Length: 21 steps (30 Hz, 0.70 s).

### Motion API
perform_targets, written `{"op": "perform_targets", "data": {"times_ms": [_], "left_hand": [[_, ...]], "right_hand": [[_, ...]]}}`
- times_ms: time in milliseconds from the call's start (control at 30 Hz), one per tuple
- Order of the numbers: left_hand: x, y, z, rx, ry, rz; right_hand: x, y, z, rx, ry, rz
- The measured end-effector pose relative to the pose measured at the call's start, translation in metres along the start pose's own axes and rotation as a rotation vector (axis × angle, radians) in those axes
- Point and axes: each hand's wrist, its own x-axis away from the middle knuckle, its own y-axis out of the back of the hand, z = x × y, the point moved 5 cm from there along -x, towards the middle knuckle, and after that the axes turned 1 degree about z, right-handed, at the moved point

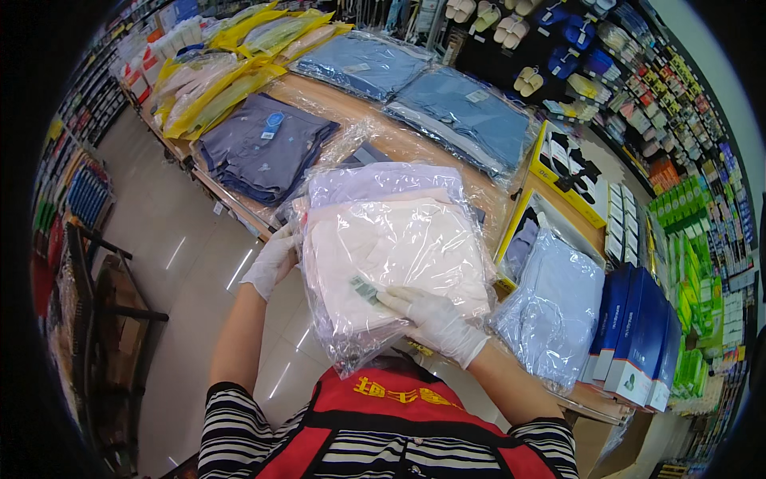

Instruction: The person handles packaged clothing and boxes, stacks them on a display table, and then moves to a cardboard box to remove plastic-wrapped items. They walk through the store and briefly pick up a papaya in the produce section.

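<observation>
Both my hands wear thin white gloves and hold a stack of folded garments in clear plastic bags [401, 257], pale pink on top with lilac beneath, in front of my chest. My left hand [276, 257] grips the stack's left edge; its fingertips are partly hidden by the plastic. My right hand [434, 317] lies over the lower right part of the top bag, fingers beside a small label [364, 290]. Just beyond the stack, folded dark grey-blue garments [266, 143] with a blue tag lie on the wooden display table [317, 90].
Bagged blue garments [461, 114] and yellow-edged packages [215, 90] lie along the table's far side. To the right are yellow-edged boxes [568, 173], a bagged light-blue garment [556, 299] and dark blue boxes [640, 335]. A dark rack [114, 311] stands at left.
</observation>
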Motion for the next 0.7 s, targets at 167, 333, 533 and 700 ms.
{"op": "perform_targets", "data": {"times_ms": [167, 333, 533, 700], "left_hand": [[-0.001, 0.002, 0.008, -0.061, -0.053, -0.238], [0.040, -0.007, -0.010, -0.678, -0.571, -0.604], [0.068, -0.037, 0.010, -0.733, -0.246, -0.458], [0.076, -0.054, 0.009, -0.640, -0.169, -0.406]], "right_hand": [[0.012, 0.042, -0.042, -0.598, -0.258, 0.018], [0.009, 0.131, -0.088, -0.322, -0.093, -0.496], [0.027, 0.219, -0.126, -0.828, -0.160, -0.861], [0.018, 0.271, -0.085, -0.660, -0.152, -0.947]]}}
